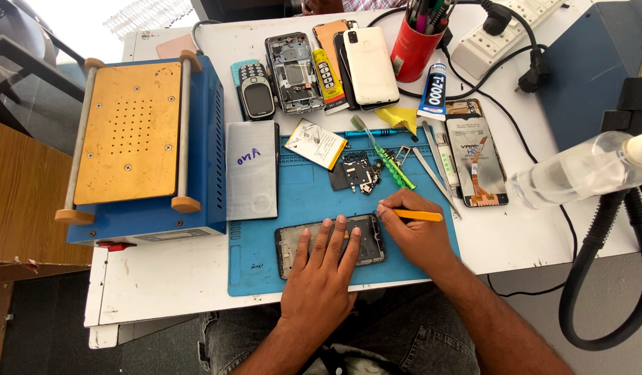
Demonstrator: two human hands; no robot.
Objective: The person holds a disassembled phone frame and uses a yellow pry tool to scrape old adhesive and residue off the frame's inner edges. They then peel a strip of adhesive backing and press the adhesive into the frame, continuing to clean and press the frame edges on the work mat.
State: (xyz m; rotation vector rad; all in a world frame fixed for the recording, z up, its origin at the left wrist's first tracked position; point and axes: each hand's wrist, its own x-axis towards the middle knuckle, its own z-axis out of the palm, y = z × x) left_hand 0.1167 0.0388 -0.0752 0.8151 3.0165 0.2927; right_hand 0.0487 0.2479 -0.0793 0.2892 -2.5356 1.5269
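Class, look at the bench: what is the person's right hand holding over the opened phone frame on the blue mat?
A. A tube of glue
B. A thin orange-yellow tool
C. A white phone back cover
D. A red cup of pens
B: the right hand pinches a thin orange-yellow tool with its tip at the edge of the opened phone frame, which the left hand presses flat on the blue mat.

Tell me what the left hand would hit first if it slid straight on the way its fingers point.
The left hand lies flat on the phone frame, fingers pointing away from the person. Straight on, it would probably first meet the small black board on the blue mat.
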